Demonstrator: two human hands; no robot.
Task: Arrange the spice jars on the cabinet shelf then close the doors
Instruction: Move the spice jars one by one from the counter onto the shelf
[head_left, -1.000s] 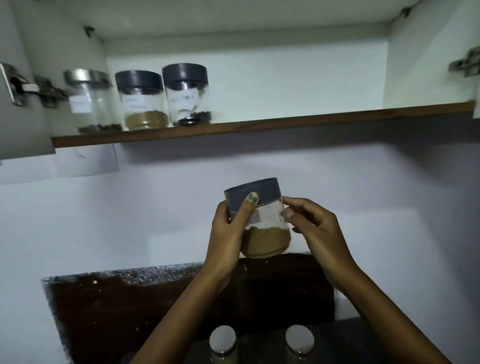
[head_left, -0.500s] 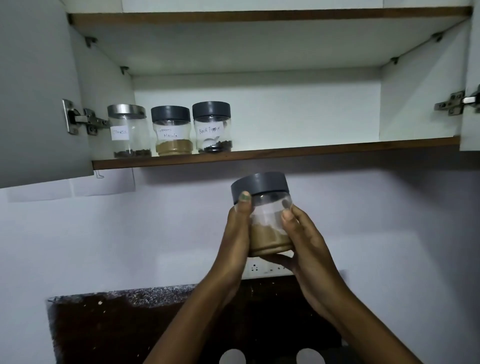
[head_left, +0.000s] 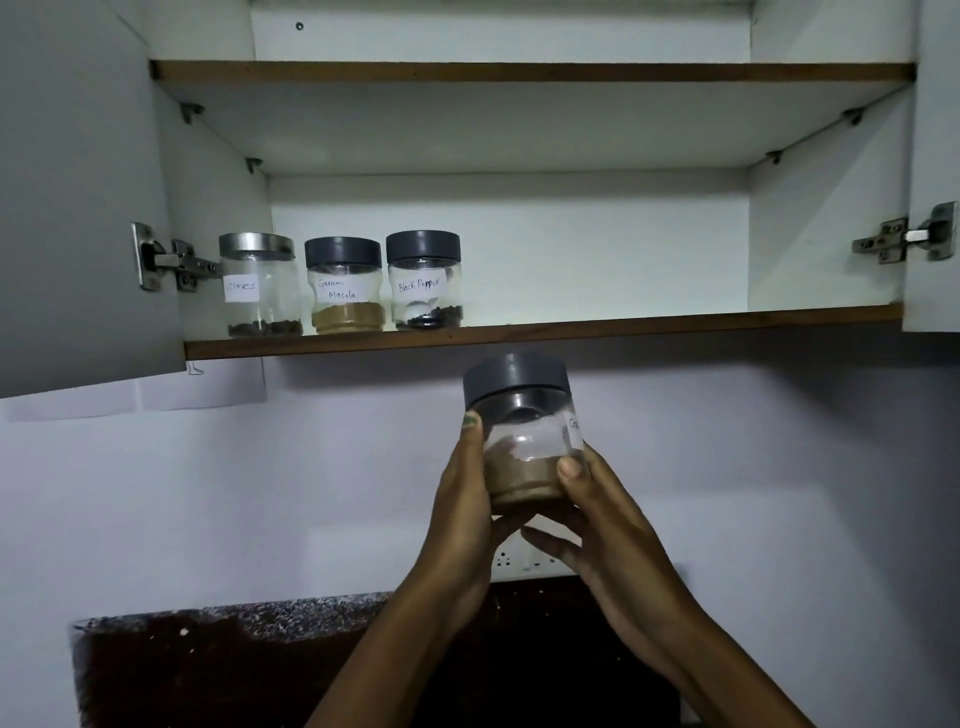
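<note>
Three labelled clear spice jars (head_left: 343, 285) stand left on the brown-edged cabinet shelf (head_left: 623, 326); below, both hands' fingers (head_left: 571, 470) grip a grey-lidded clear jar of brown powder (head_left: 522, 431).

Three jars on the lower cabinet shelf (head_left: 623, 326), toward ten o'clock in the view, carry handwritten white paper labels. The silver-lidded jar (head_left: 260, 285) farthest left reads "Cloves". The dark-lidded jar (head_left: 344, 285) beside it reads "Garam Masala" on two lines. The third jar (head_left: 424, 279), also dark-lidded, reads "Black Pepper". The held jar (head_left: 523, 431) near the centre shows only the edge of its label (head_left: 574, 429) at its three o'clock side; the letters "Co" can be made out, the rest is turned away.
</note>
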